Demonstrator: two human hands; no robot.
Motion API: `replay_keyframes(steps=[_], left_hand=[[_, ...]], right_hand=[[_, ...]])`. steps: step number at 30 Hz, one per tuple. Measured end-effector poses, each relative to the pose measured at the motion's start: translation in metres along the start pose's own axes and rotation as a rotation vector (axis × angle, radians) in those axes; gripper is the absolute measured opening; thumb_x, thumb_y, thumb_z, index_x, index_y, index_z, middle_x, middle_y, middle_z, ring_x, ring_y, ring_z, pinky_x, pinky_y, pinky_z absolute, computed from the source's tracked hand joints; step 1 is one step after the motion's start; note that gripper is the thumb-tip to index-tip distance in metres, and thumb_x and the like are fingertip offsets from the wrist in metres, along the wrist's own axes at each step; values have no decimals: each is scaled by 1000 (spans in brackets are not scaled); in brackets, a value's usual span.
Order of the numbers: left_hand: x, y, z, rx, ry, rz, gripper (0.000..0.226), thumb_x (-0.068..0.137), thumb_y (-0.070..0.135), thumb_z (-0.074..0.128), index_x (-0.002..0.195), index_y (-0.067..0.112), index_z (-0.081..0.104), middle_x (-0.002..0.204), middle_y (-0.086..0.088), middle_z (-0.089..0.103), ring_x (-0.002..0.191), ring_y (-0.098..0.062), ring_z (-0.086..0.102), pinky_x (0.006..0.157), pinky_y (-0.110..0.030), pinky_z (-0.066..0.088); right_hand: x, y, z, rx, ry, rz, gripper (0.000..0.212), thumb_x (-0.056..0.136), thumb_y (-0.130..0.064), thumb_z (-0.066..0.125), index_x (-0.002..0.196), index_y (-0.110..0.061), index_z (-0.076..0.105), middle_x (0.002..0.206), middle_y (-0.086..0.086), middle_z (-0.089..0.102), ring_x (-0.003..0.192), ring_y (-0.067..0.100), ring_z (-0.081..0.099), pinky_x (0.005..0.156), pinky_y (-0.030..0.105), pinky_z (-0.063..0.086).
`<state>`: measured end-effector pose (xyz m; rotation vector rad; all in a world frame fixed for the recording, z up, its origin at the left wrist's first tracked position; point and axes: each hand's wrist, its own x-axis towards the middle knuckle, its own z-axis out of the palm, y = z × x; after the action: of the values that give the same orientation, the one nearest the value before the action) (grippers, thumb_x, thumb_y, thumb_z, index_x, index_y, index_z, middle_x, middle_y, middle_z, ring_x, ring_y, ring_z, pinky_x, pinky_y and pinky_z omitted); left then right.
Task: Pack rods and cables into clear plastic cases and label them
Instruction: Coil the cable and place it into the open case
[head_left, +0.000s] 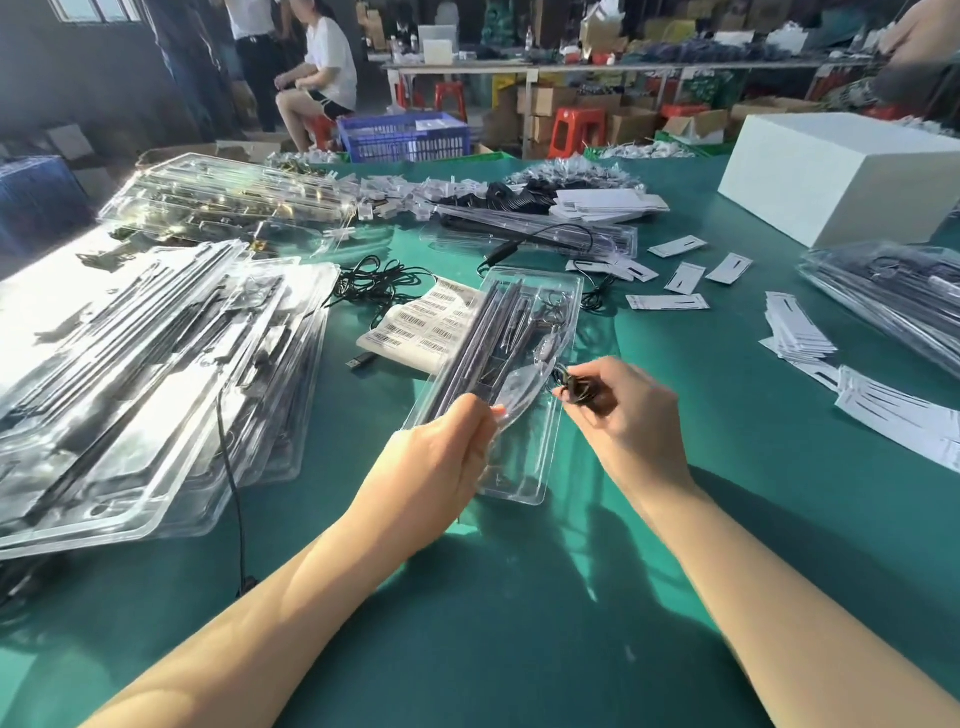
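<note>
- Many filled clear cases (156, 374) are stacked left of the open case in hand, so a good share of the packing looks done; I cannot tell whether they carry labels.
- Left hand (441, 457) grips the near end of the open clear case (519, 332), fingers curled round its edge and thumb on top, holding it tilted just above the green worktop (519, 597).
- Dark rods (493, 327) already lie along the left side of that case; the rod step for this case appears finished.
- Sheet of barcode labels (421, 322) lies just behind and left of the case, partly under it; no label shows on the case, so labelling seems left to do.
- Right hand (623, 410) pinches a small coiled black cable (574, 387) at the case's right edge, fingers curled round it; the cable is not yet seated, and the case is not yet closed.
- Loose black cables (374, 283) lie beyond the case, white paper cards (675, 278) are scattered to its right, and another pile of cases (893, 296) sits far right, suggesting more to pack.
</note>
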<state>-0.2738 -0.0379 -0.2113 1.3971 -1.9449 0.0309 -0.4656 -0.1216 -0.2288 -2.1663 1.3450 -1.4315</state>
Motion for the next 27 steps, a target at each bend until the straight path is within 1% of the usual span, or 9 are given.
replay_keyframes(steps=[5, 8, 12, 13, 15, 18, 21, 25, 27], left_hand=[[3, -4, -2, -187, 31, -107, 29, 99, 34, 32, 83, 12, 42, 54, 2, 49, 51, -20, 43, 47, -30, 29], [2, -4, -2, -179, 14, -91, 30, 99, 33, 32, 83, 11, 43, 55, 6, 46, 50, -16, 40, 48, -28, 29], [1, -7, -2, -204, 42, -120, 31, 100, 33, 33, 83, 10, 44, 51, 8, 44, 48, -16, 39, 46, -23, 27], [1, -7, -2, -207, 42, -123, 31, 100, 35, 32, 83, 11, 44, 51, 8, 44, 48, -16, 39, 46, -24, 27], [0, -6, -1, -214, 41, -113, 34, 99, 39, 31, 82, 12, 43, 51, 9, 43, 47, -14, 39, 45, -22, 27], [0, -7, -1, -219, 44, -108, 34, 99, 39, 30, 82, 12, 43, 53, 8, 44, 48, -15, 40, 46, -26, 29], [0, -7, -1, -214, 29, -110, 31, 100, 34, 32, 82, 11, 43, 52, 9, 42, 49, -15, 38, 46, -25, 27], [-1, -5, -2, -196, -3, -88, 35, 98, 41, 29, 83, 13, 44, 55, 8, 44, 51, -15, 39, 47, -20, 26], [-3, -3, -2, -128, -48, -38, 33, 97, 43, 29, 85, 16, 44, 65, 7, 57, 55, -17, 46, 50, -27, 36]], right_hand=[[-4, -16, 6, -229, -196, -262, 17, 81, 7, 66, 93, -2, 73, 76, 14, 62, 64, 32, 61, 57, 40, 54], [1, -23, 14, -318, -331, -259, 13, 85, 5, 61, 89, 0, 72, 76, 17, 59, 65, 33, 58, 58, 40, 53], [16, -22, 18, -208, -600, 109, 10, 89, -27, 60, 86, -17, 60, 78, 9, 56, 71, 26, 52, 63, 37, 39], [18, -20, 18, -235, -657, 70, 6, 90, -25, 59, 91, -19, 61, 81, 5, 52, 73, 24, 50, 66, 38, 39], [18, -16, 15, -253, -750, -26, 25, 93, -9, 53, 112, -19, 65, 93, 0, 44, 82, 22, 49, 74, 35, 43], [12, -16, 4, -183, -739, -82, 42, 90, 1, 56, 126, -19, 63, 99, -5, 46, 86, 16, 49, 83, 26, 42], [11, -12, -2, -174, -764, -114, 43, 92, -7, 58, 132, -25, 59, 109, -2, 47, 103, 11, 40, 100, 18, 28], [10, -17, 0, -222, -838, -11, 45, 93, -31, 45, 138, -37, 50, 110, -10, 37, 113, 11, 31, 109, 30, 25], [5, -17, 1, -253, -873, 45, 53, 87, -49, 32, 138, -45, 46, 108, -15, 31, 117, 10, 26, 106, 34, 25]])
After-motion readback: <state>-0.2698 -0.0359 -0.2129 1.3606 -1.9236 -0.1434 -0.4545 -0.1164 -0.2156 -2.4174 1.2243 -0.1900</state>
